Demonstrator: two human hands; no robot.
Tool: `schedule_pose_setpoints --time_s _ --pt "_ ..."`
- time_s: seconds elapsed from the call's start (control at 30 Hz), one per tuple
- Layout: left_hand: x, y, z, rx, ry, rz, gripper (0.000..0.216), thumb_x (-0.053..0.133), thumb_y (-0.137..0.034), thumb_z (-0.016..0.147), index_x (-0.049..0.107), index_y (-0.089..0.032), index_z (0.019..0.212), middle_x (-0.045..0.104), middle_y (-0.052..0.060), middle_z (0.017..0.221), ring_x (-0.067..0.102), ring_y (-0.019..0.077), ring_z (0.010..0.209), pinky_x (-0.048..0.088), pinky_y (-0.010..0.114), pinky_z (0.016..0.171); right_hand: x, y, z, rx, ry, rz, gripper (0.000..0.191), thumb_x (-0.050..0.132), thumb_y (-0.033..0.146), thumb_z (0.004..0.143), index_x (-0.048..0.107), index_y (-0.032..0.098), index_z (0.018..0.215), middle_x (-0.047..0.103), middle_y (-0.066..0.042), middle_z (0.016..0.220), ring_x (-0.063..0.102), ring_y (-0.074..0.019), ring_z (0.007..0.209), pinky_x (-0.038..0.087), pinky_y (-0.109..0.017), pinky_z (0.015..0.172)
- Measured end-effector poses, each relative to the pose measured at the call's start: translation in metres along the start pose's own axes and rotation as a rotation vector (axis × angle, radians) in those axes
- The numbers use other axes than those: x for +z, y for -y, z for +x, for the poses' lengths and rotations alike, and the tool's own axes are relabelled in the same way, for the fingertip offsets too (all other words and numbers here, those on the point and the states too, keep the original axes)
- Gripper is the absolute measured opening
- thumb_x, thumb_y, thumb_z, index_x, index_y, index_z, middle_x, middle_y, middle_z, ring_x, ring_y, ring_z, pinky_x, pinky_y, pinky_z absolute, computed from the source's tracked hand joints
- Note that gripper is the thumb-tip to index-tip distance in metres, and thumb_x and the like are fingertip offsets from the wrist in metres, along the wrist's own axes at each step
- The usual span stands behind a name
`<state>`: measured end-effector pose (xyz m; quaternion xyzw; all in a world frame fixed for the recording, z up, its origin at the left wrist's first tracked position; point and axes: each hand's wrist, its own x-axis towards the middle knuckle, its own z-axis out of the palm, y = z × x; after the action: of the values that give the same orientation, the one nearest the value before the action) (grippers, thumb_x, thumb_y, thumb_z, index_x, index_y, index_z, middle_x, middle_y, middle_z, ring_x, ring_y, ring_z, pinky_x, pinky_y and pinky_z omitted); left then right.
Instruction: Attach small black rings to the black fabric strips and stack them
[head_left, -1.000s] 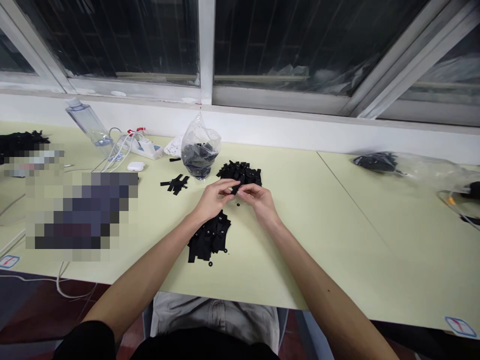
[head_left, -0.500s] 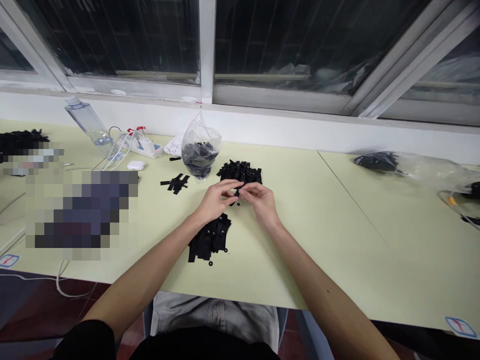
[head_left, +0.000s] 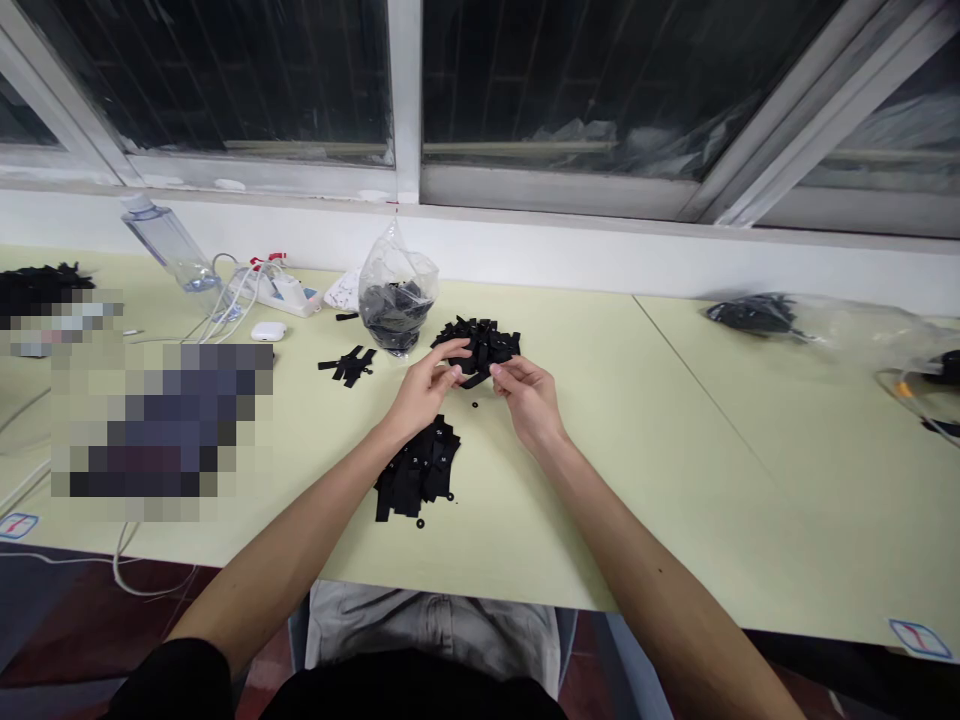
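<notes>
My left hand [head_left: 424, 388] and my right hand [head_left: 526, 390] meet above the pale green table [head_left: 675, 420], both pinching a small black fabric label [head_left: 474, 378] between their fingertips. Just behind them lies a heap of black labels [head_left: 484, 342]. Under my left wrist sits a flatter stack of black labels with white letters [head_left: 421, 468]. A tiny black ring [head_left: 475, 405] lies on the table below the hands, and two more rings [head_left: 420, 523] lie by the near stack.
A clear plastic bag of black pieces [head_left: 396, 300] stands behind the heap. A few loose labels [head_left: 349, 364] lie to its left, with a power strip and cables [head_left: 281, 288], an earbud case [head_left: 269, 331] and a water bottle [head_left: 169, 245]. Another plastic bag [head_left: 795, 322] lies far right.
Both hands have lifted slightly and moved apart a little, stretching the black label between them over the heap. The view has tilted a touch.
</notes>
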<state>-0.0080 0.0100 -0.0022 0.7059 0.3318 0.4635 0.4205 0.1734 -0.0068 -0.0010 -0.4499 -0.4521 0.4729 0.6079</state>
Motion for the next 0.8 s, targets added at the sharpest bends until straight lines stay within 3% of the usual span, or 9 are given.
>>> schedule_pose_setpoints --time_s 0.07,0.13,0.23,0.53,0.8 --pt "0.000 0.005 0.001 -0.036 0.002 0.127 0.034 0.052 -0.031 0.096 0.059 -0.022 0.128 0.066 0.009 0.118 0.065 0.0140 0.083 0.053 0.028 0.077 -0.004 0.001 0.003 -0.006 0.016 0.081 0.025 0.081 0.040 0.070 0.063 0.023 0.075 0.054 0.002 0.065 0.045 -0.0128 0.059 0.040 -0.031 0.061" --pt "0.002 0.009 0.001 -0.029 0.095 0.292 0.022 0.059 -0.034 0.092 0.071 -0.020 0.106 0.070 0.007 0.102 0.064 0.0164 0.083 0.052 0.029 0.078 -0.007 0.003 0.004 -0.003 0.047 0.135 0.024 0.080 0.040 0.071 0.062 0.025 0.076 0.056 0.000 0.072 0.046 -0.0132 0.061 0.041 -0.032 0.061" --pt "0.007 0.009 0.000 -0.012 0.205 0.433 0.017 0.068 -0.035 0.086 0.074 -0.020 0.092 0.069 0.006 0.095 0.064 0.0180 0.080 0.051 0.030 0.075 -0.007 0.006 0.003 0.011 0.089 0.142 0.024 0.078 0.042 0.072 0.063 0.026 0.081 0.062 -0.002 0.085 0.047 -0.0138 0.064 0.043 -0.033 0.063" --pt "0.014 -0.001 -0.001 -0.026 0.218 0.593 0.004 0.069 -0.022 0.082 0.073 -0.022 0.082 0.067 0.004 0.091 0.065 0.0215 0.080 0.048 0.031 0.072 0.002 0.009 -0.003 0.051 0.179 0.152 0.028 0.081 0.043 0.069 0.065 0.025 0.083 0.062 -0.002 0.084 0.044 -0.0127 0.061 0.042 -0.032 0.062" --pt "0.016 0.002 -0.002 -0.037 0.209 0.545 0.009 0.067 -0.020 0.083 0.074 -0.020 0.089 0.068 0.006 0.095 0.065 0.0217 0.083 0.050 0.032 0.077 0.002 0.006 -0.003 0.061 0.187 0.112 0.028 0.079 0.045 0.070 0.065 0.025 0.084 0.061 -0.002 0.081 0.047 -0.0137 0.062 0.043 -0.033 0.062"
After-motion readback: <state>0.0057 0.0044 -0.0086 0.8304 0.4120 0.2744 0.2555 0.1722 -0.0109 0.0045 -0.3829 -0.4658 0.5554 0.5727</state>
